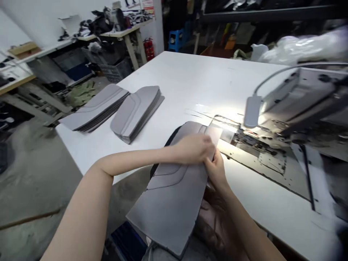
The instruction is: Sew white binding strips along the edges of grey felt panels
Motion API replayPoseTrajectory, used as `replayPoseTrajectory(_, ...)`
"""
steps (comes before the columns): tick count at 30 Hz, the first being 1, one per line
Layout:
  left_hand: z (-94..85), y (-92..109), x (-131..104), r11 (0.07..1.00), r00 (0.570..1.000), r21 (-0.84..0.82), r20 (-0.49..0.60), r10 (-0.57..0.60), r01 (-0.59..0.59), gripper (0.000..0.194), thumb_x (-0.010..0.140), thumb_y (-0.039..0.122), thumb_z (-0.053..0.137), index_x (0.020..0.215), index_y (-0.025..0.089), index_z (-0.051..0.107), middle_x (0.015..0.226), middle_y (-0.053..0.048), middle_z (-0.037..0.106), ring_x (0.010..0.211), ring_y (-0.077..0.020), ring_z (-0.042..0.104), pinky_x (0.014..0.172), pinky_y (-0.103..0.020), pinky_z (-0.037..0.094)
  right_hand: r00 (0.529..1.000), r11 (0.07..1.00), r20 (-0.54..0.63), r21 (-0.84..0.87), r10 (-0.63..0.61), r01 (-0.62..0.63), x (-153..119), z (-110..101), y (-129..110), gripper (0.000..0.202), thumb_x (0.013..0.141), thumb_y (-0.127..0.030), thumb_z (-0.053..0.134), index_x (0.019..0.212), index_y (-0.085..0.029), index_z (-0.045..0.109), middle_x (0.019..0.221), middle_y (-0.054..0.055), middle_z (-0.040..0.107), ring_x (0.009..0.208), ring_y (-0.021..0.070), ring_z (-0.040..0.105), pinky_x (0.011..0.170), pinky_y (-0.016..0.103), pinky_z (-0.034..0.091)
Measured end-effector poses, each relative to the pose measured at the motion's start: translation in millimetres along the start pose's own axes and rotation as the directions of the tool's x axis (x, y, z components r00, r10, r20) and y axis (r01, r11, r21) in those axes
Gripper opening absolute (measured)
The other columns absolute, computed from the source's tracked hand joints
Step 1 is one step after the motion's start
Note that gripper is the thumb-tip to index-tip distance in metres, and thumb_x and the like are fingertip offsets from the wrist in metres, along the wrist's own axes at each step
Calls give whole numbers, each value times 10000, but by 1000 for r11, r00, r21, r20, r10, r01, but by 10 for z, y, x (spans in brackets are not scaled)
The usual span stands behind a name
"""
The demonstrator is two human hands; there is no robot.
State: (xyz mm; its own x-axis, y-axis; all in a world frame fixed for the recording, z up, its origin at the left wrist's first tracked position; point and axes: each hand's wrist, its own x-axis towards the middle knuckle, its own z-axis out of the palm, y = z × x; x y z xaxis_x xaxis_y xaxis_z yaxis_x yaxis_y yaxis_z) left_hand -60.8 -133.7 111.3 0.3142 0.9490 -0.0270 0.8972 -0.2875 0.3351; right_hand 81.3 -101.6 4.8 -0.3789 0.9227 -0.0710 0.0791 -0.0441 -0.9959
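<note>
A grey padded fabric panel [174,203] with curved stitched lines lies across my lap and over the table's front edge, its far end close to the sewing machine [255,141]. My left hand [196,148] reaches over the panel, its fingers bent at the right edge and slightly blurred. Right beside it, my right hand [217,168] pinches that same edge from the near side. A dark layer [171,139] shows under the panel's left side. What lies between the fingertips is hidden.
Two stacks of similar grey panels, a left stack [100,105] and a right stack [137,112], rest on the white table [190,83]. A lit lamp [252,111] hangs by the machine. Loose threads lie near it. White plastic bags [301,49] are piled behind.
</note>
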Motion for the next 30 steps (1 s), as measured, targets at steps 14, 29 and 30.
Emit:
replayPoseTrajectory(14,636,-710,1382,740,978,-644,79,-191,196,328,628,211,707,940,134,775,900,-60,763,831,-211,677,751,-290,535,525,91,532,-639,-664,764,-54,-864,16,218,902,-55,478,835,-118,676,1247,182,612,1268,270,514,1025,400,531)
replayPoseTrajectory(29,636,-471,1793,628,940,-706,180,-289,328,131,530,152,721,649,130,672,693,-9,670,624,-126,575,568,-218,467,506,1,500,-711,-703,703,112,-1121,116,366,937,16,428,708,-140,666,1018,90,723,1012,177,671,778,270,603)
replayPoseTrajectory(30,653,-470,1825,626,939,-705,187,-288,333,115,531,143,717,630,130,659,681,-7,662,620,-123,570,562,-214,459,519,6,494,-720,-697,694,118,-1139,113,372,939,19,420,710,-141,667,1023,88,724,1018,178,672,758,268,597)
